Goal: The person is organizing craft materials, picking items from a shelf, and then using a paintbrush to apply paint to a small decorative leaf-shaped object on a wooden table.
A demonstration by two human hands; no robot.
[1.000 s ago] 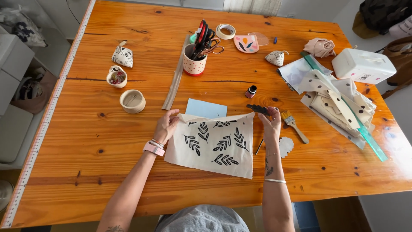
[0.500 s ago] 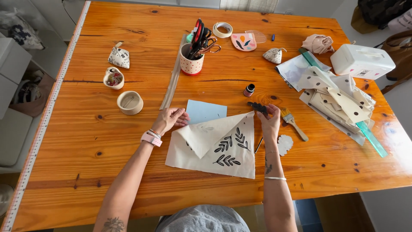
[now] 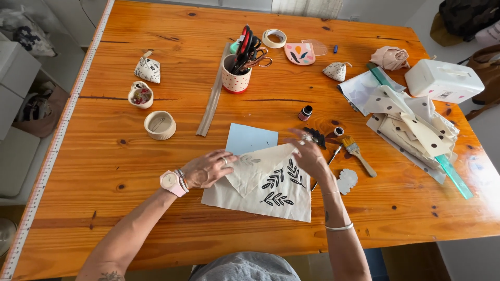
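Cream cloth (image 3: 271, 195) with black leaf prints lies at the table's (image 3: 104, 156) near edge, its upper left corner folded over diagonally. Left hand (image 3: 208, 169), at the cloth's 9 o'clock, presses the fold down, fingers flat, not clenched. Right hand (image 3: 310, 153), at 1 o'clock, pinches the folded edge between its fingertips. Pale blue sheet (image 3: 250, 139) just beyond, at 12. Paintbrush (image 3: 358, 155) at 2 o'clock. Farther off: dotted cup of scissors (image 3: 237, 78) at 11; white rectangular box (image 3: 442, 80) far at 2, small label on its front.
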